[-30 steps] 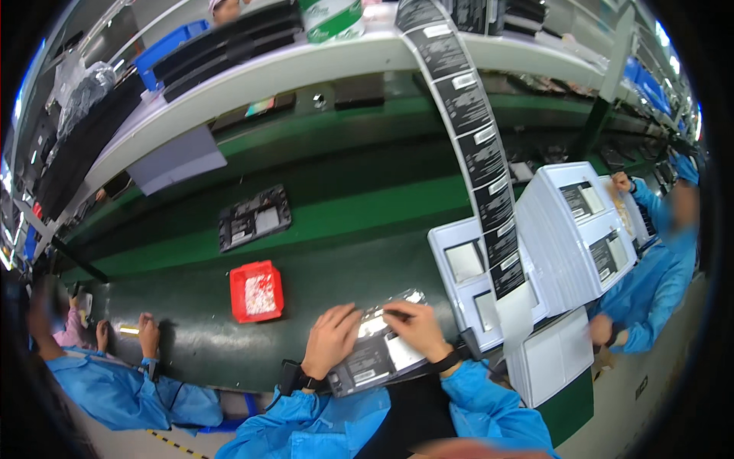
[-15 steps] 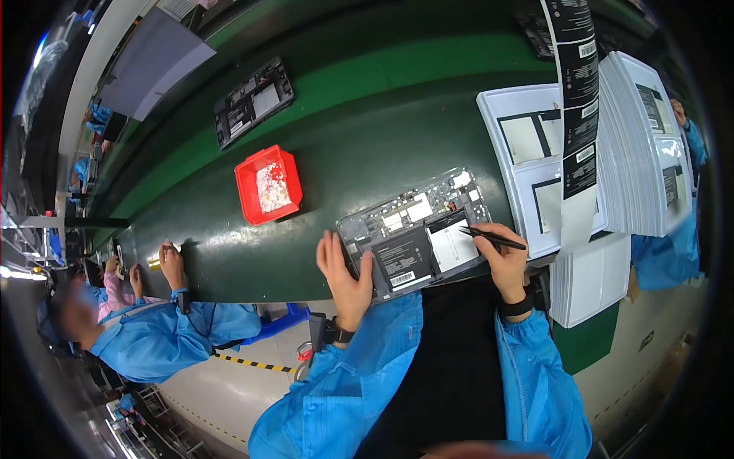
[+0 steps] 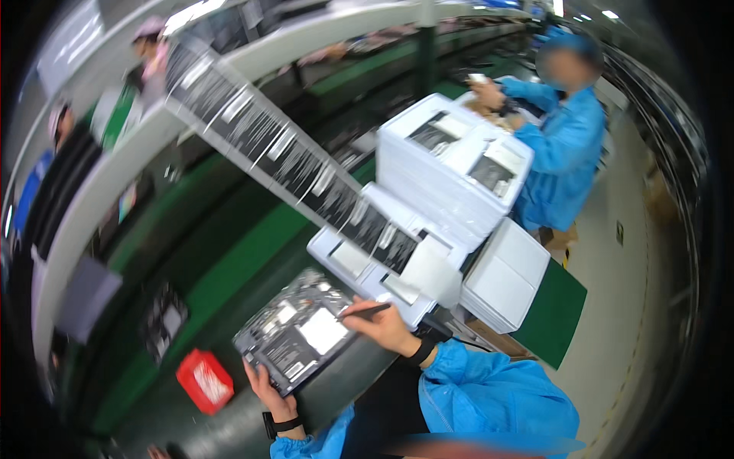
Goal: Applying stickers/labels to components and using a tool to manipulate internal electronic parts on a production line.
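Note:
An opened laptop base (image 3: 264, 325) lies tilted in view on the bench, its circuit board and black battery pack (image 3: 287, 356) exposed. A white rectangular panel (image 3: 323, 331) sits in it to the right of the black pack. My left hand (image 3: 271, 396) grips the base's near left edge, thumb on top and fingers along the outer side. My right hand (image 3: 386, 329) is closed on slim black tweezers (image 3: 368, 311), over the base's right side beside the white panel. Motion blur hides where the tips touch.
A red bin (image 3: 205, 382) with white scraps stands left of the base. Another opened laptop base (image 3: 164, 321) lies farther back. A strip of black labels (image 3: 290, 161) hangs down toward white trays (image 3: 321, 245). Stacked trays (image 3: 451, 183) stand at right, near a co-worker in blue (image 3: 562, 145).
My view has swung to the right, bringing the co-worker and tray stacks into fuller sight. My left hand still holds the base's edge; the tweezers remain in my right hand.

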Motion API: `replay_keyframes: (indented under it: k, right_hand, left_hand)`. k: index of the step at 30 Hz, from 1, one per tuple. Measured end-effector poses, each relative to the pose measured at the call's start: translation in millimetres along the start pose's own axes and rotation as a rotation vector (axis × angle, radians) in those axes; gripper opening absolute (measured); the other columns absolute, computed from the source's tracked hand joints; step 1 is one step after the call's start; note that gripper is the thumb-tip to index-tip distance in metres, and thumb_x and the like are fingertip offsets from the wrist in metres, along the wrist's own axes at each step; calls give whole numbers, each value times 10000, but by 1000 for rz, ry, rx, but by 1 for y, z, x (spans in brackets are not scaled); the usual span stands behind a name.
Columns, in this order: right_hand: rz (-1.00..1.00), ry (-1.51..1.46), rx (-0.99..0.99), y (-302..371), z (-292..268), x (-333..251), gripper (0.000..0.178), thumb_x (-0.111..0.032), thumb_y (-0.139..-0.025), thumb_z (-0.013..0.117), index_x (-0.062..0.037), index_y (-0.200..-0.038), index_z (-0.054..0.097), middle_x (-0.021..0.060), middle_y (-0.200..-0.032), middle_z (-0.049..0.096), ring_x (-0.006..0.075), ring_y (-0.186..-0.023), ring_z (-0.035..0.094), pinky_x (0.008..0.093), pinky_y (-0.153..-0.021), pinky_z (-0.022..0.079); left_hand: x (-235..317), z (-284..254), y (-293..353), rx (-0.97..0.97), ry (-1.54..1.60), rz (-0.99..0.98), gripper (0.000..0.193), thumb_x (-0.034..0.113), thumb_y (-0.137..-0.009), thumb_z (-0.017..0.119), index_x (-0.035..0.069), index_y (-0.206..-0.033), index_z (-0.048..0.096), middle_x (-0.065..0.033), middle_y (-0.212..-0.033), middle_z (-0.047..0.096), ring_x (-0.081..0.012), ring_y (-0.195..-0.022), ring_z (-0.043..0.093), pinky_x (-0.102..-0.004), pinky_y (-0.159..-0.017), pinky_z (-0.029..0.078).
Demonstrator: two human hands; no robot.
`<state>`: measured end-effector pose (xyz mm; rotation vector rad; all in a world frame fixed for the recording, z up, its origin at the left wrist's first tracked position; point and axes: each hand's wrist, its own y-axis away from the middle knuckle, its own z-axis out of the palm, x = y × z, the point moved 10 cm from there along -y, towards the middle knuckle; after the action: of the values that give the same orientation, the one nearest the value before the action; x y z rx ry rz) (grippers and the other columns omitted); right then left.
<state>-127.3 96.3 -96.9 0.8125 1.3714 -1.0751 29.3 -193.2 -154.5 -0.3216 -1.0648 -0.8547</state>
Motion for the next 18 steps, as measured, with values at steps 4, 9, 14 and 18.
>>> replay_keyframes:
  k: [4, 9, 14, 18]
  right_hand:
    - [-111, -61, 47, 5, -26, -64, 185, -83, -920, 751, 9, -1079, 739, 59, -1029, 750, 116, -913, 673, 299, -963, 520]
    - [88, -115, 94, 33, -51, -39, 205, -91, -931, 752, 8, -1109, 729, 44, -1026, 736, 93, -911, 662, 248, -808, 547]
    - [157, -64, 103, 55, -44, -18, 216, -100, -932, 759, 13, -1114, 733, 31, -990, 732, 65, -879, 638, 222, -764, 520]
    - [232, -100, 69, 52, -33, 6, 226, -100, -932, 759, 12, -1125, 727, 22, -951, 729, 57, -813, 631, 209, -713, 503]
  left_hand:
    - [-7, 36, -106, -132, 165, 52, 512, 150, -1066, 482, 74, -1557, 357, -121, -1441, 556, -263, -1270, 587, -429, -1070, 490]
    - [-15, 53, -235, -73, 79, 39, 506, 274, -1039, 558, 179, -1519, 425, -51, -1359, 608, -233, -1166, 627, -437, -937, 517]
    - [37, 63, -261, 308, -244, 413, 556, 231, -1009, 631, 59, -1497, 428, -106, -1429, 526, -266, -1289, 526, -424, -1050, 444]
    - [53, 55, -211, 161, -599, 675, 506, 188, -1019, 617, 36, -1469, 443, -107, -1518, 420, -257, -1381, 429, -396, -1109, 384]
